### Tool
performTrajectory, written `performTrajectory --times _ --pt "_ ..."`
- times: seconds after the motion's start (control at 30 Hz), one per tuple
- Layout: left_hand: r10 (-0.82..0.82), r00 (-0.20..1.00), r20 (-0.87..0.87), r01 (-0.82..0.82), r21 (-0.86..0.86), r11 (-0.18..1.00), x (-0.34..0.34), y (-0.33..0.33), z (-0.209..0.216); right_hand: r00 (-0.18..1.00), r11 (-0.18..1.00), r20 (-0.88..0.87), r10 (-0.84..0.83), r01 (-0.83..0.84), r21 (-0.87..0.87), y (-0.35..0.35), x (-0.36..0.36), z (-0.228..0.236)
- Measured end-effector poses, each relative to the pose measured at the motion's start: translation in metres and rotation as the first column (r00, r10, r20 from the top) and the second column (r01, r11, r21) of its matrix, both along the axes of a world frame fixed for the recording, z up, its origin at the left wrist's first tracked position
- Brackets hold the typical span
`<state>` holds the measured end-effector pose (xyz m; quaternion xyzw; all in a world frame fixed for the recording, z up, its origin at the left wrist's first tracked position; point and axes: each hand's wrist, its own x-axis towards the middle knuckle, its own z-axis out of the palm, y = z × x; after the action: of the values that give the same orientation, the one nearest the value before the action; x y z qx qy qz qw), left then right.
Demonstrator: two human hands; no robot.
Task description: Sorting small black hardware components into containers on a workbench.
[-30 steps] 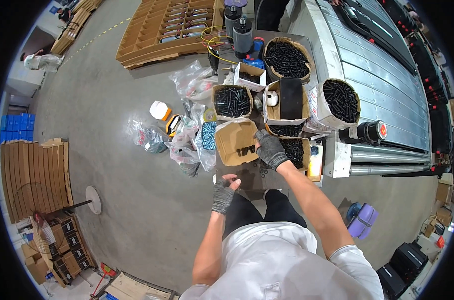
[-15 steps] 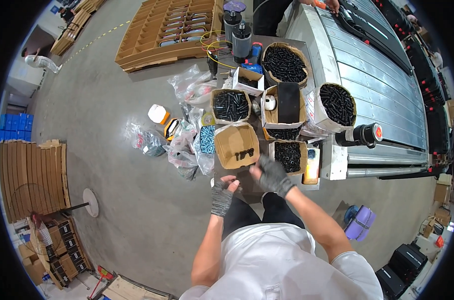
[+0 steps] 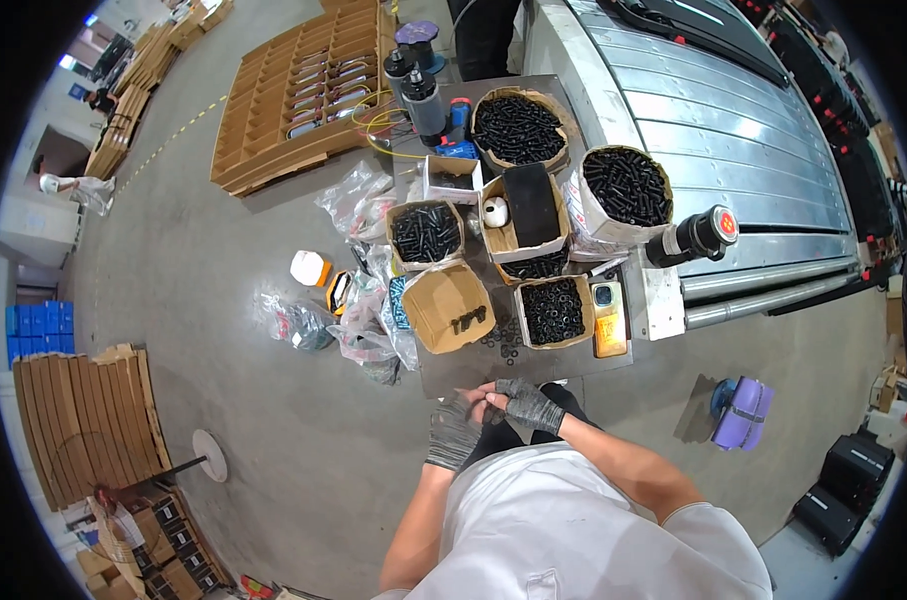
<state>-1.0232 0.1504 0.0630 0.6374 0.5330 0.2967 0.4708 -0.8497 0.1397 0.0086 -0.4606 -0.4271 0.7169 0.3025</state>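
Observation:
My left hand (image 3: 457, 430) and my right hand (image 3: 529, 403), both in grey fingerless gloves, meet at the table's near edge. Their fingertips press together, and whatever lies between them is too small to make out. Just beyond them, a shallow cardboard box (image 3: 435, 302) holds a few short black bolts (image 3: 469, 320) in its near right corner. Loose black washers (image 3: 505, 345) are scattered on the tabletop to its right. Farther right is a box full of black washers or rings (image 3: 555, 310). A box of black screws (image 3: 426, 233) stands behind the shallow one.
A phone (image 3: 608, 318) lies at the table's right. Larger boxes of black parts (image 3: 519, 128) stand behind. Plastic bags (image 3: 373, 320) crowd the left side. A roller conveyor (image 3: 763, 200) runs along the right. A partitioned cardboard tray (image 3: 263, 120) sits at far left.
My right hand has drawn back from the shallow box's near edge to my left hand, and the fingers now meet. The view has shifted, so the table appears farther left.

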Motion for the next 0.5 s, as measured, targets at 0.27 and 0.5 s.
performTrajectory --times 0.27,0.5 --pt "-0.137 0.930 -0.342 0.126 -0.055 0.991 0.006 -0.002 0.020 0.946 0.941 -0.318 -0.064 -0.049 -0.336 -0.002 0.014 0.025" --pt "-0.232 0.953 -0.196 0.189 -0.212 0.959 0.007 -0.007 -0.003 0.912 0.892 -0.394 -0.112 -0.082 -0.444 -0.012 0.027 0.015"
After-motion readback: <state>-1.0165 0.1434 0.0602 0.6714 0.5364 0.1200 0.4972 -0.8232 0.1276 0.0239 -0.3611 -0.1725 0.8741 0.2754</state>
